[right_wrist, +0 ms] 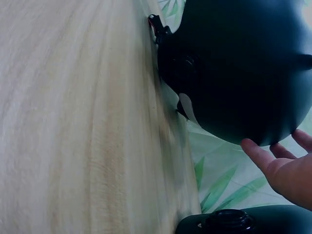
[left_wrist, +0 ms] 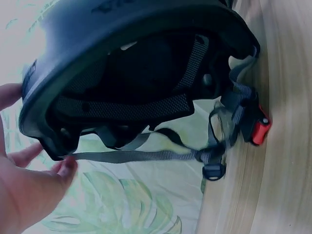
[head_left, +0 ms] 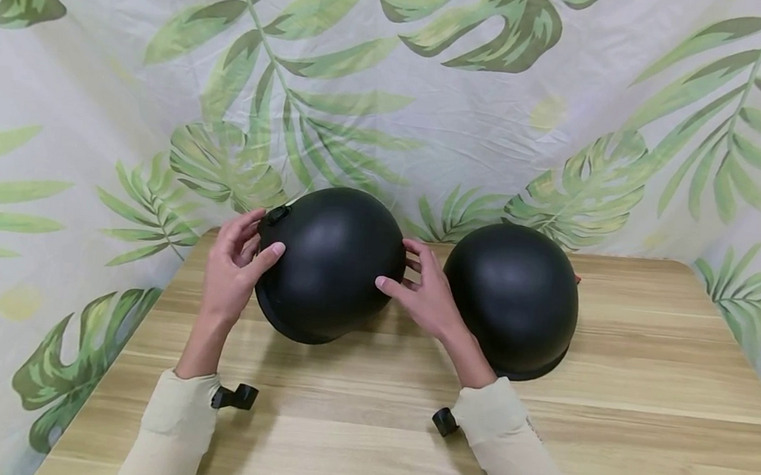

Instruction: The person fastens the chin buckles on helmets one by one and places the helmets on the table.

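Observation:
A black helmet is tilted over the table, its rim raised towards my left hand. That hand grips the rim, thumb on the shell and fingers behind it. My right hand touches the opposite side of the shell with thumb and fingertips spread. In the left wrist view the padded inside shows, with grey chin straps hanging out and a red and black buckle by the tabletop. A second black helmet stands dome up beside my right forearm.
The wooden table runs back to a hanging cloth printed with green leaves. Small black devices are strapped at both wrists. The second helmet is close to the right arm.

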Tool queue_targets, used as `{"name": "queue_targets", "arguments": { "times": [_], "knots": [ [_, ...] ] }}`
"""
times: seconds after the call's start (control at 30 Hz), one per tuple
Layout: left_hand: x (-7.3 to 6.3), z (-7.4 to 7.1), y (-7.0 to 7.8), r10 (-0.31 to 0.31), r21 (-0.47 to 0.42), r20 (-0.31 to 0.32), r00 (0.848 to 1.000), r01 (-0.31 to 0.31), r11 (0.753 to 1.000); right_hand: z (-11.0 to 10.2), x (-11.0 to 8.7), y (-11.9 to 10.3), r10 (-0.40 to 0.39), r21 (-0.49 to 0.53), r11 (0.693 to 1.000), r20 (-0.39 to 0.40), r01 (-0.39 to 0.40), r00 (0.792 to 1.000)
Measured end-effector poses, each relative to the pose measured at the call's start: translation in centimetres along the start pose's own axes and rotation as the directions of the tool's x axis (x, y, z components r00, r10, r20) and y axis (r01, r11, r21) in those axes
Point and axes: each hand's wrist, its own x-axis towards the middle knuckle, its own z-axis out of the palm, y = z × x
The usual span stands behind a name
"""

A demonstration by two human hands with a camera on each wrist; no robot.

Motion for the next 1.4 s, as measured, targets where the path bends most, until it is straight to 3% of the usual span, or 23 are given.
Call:
{"name": "queue_targets", "arguments": {
  "times": [0.17, 0.27, 0.47, 0.77, 1.2, 1.4],
  "knots": [
    [-0.1, -0.3, 0.3, -0.095, 0.11, 0.025, 0.995, 0.092, 0.99, 0.1, -0.1, -0.1, 0.015, -0.012, 1.0, -0.004, -0.015, 1.0],
    [-0.1, -0.2, 0.2, -0.088, 0.092, 0.023, 0.996, 0.085, 0.992, 0.3, -0.2, 0.0, 0.016, -0.007, 1.0, -0.014, -0.016, 1.0],
    [-0.2, 0.1, 0.5, -0.039, -0.037, -0.001, 0.999, 0.039, 0.999, 0.8, -0.2, 0.0, 0.005, 0.022, 1.0, 0.023, -0.006, 1.0],
    [-0.5, 0.9, 1.3, -0.057, 0.0, 0.009, 0.998, 0.057, 0.998, 1.3, -0.3, 0.0, -0.01, 0.038, 0.999, 0.034, 0.009, 0.999],
    [-1.1, 2.2, 1.6, 0.084, 0.001, 0.136, 0.987, -0.084, 0.996, 1.6, -0.2, -0.4, -0.031, 0.042, 0.999, -0.018, 0.032, 0.999],
    [-1.4, 2.8, 1.8, 0.139, 0.076, 0.222, 0.965, -0.159, 0.984, 1.5, -0.1, -0.4, -0.027, 0.037, 0.999, -0.04, 0.028, 0.999]
  ]
}}
